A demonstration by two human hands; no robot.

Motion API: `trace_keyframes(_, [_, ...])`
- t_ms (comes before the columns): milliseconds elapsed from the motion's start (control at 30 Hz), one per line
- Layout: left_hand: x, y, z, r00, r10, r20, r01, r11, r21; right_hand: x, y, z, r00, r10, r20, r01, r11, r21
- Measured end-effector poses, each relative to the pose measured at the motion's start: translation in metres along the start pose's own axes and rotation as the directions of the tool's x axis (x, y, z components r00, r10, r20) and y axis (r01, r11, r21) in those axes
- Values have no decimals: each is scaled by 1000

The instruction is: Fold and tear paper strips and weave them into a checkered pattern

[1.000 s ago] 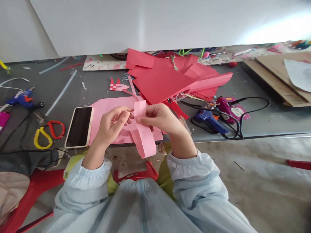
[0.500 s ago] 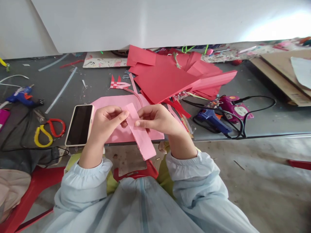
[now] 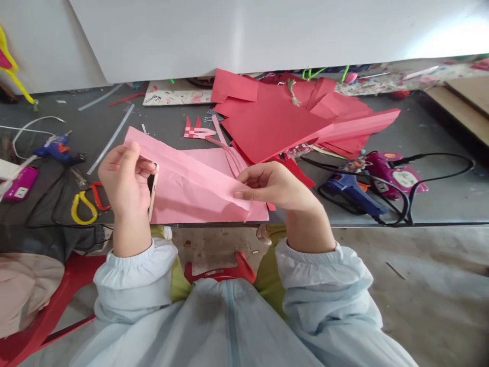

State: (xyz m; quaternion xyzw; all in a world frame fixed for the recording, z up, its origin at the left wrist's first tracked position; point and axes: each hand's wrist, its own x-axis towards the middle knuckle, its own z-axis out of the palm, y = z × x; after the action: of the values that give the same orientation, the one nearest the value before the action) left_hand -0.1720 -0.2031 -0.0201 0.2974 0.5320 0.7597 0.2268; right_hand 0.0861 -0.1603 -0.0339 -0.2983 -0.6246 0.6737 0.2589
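A long pink paper strip point(image 3: 187, 171), creased along its length, is stretched between both hands above the table edge. My left hand point(image 3: 128, 178) pinches its upper left end between thumb and fingers. The lower right end is gripped by my right hand point(image 3: 271, 186), its thumb beneath and fingers curled. Under the strip lies a larger pink paper sheet point(image 3: 206, 211) on the table. A phone point(image 3: 153, 191) beside the sheet is mostly hidden behind my left hand and the strip.
Red paper sheets point(image 3: 267, 122) are heaped at the centre back. Yellow and orange-handled scissors point(image 3: 84, 208) lie left. A blue glue gun point(image 3: 355, 193) with looping black cables and a magenta socket block point(image 3: 401, 176) lie right; another blue glue gun point(image 3: 57, 148) is left.
My hands have moved apart, the left one going left and over the phone. The pink strip, folded shorter before, is now opened out lengthwise between them.
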Motion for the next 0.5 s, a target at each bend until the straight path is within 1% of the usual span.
trace_keyframes(133, [12, 3, -10, 997, 27, -68, -29, 999, -26, -2, 1, -5, 997, -8, -82, 6, 1000, -25])
trace_keyframes(200, [18, 4, -14, 994, 28, -108, -32, 999, -35, -2, 3, -7, 994, -16, -105, 12, 999, -41])
trace_keyframes(300, [25, 5, -19, 985, 29, -171, -36, 999, -37, -2, 6, -11, 994, -20, -108, 17, 999, -32])
trace_keyframes(500, [34, 4, -27, 972, 56, -230, -65, 997, -31, -4, 6, -14, 992, 10, -123, -5, 999, 45])
